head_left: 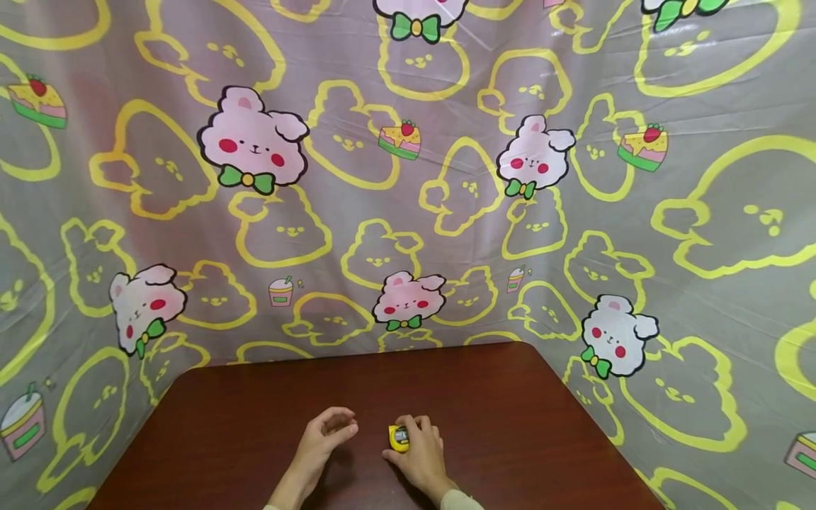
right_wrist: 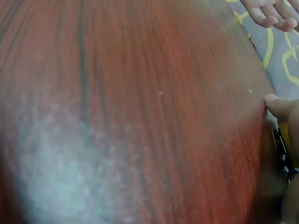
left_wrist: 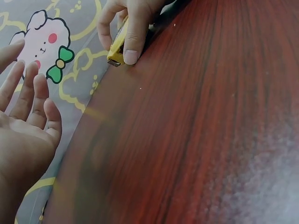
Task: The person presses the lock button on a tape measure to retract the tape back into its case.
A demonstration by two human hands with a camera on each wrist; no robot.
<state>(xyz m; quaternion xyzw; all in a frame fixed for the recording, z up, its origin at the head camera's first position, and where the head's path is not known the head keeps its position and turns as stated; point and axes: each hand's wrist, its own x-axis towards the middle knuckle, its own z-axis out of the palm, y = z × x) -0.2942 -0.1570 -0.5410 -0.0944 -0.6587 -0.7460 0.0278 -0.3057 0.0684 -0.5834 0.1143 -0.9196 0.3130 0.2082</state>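
A yellow and black tape measure (head_left: 399, 438) is low over the brown table, gripped by my right hand (head_left: 421, 453) between thumb and fingers. In the left wrist view the tape measure (left_wrist: 119, 43) shows a metal tip at its lower end, beside the right thumb. Only a sliver of the tape measure (right_wrist: 286, 140) shows in the right wrist view, at the right edge behind the thumb. To its left, my left hand (head_left: 324, 438) hovers over the table with fingers loosely bent and nothing in them. The left wrist view shows this left hand (left_wrist: 25, 126) palm side, fingers spread.
The dark reddish-brown wooden table (head_left: 268, 404) has rounded far corners. A grey curtain (head_left: 357, 234) with cartoon bunnies and yellow outlines hangs behind it and along both sides, close to the table edges.
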